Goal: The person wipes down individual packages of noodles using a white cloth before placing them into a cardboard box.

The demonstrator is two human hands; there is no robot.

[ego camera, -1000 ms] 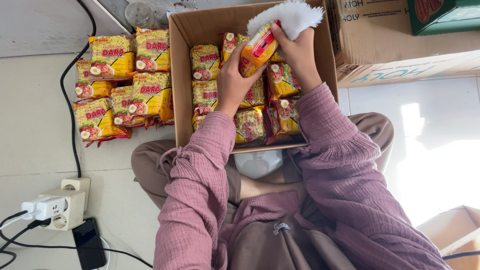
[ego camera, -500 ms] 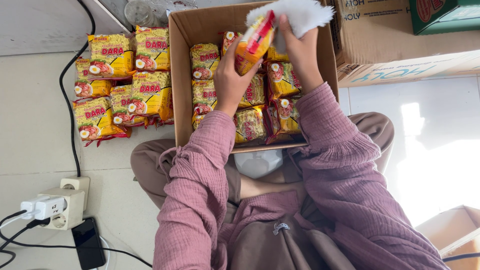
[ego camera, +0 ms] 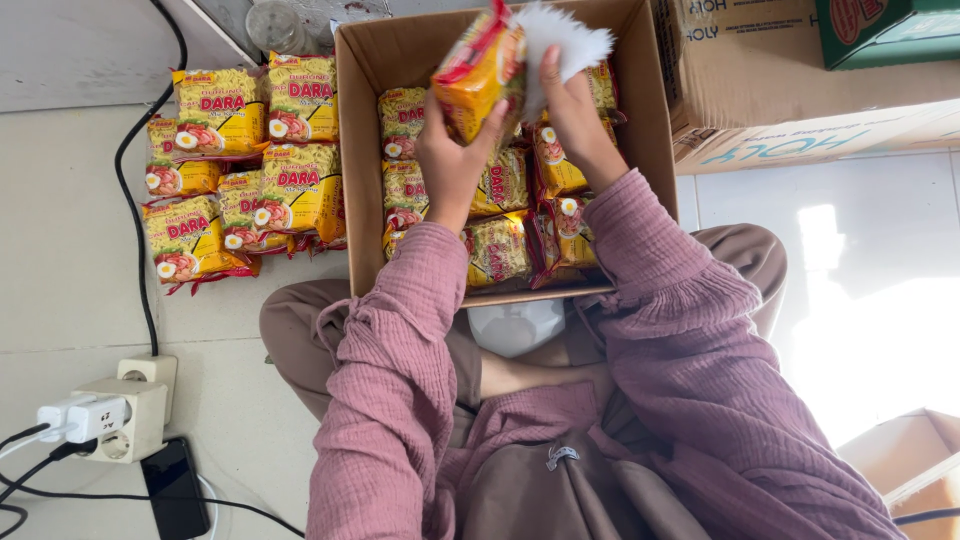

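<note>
Over the cardboard box, left grip clasps a crinkly noodle packet, right grip white cloth.

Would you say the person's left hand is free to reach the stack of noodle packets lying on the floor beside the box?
Probably not at once: the left hand is shut on a noodle packet above the cardboard box. Otherwise the way to the floor stack looks open.

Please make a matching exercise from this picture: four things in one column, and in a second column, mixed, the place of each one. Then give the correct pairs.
Things
1. noodle packet
2. white cloth
3. pile of packets
4. power strip

Places
A. on the floor, left of the open box
B. in the right hand
C. in the left hand
D. on the floor beside the left knee, with plugs in it

Pairs: 1-C, 2-B, 3-A, 4-D
</note>
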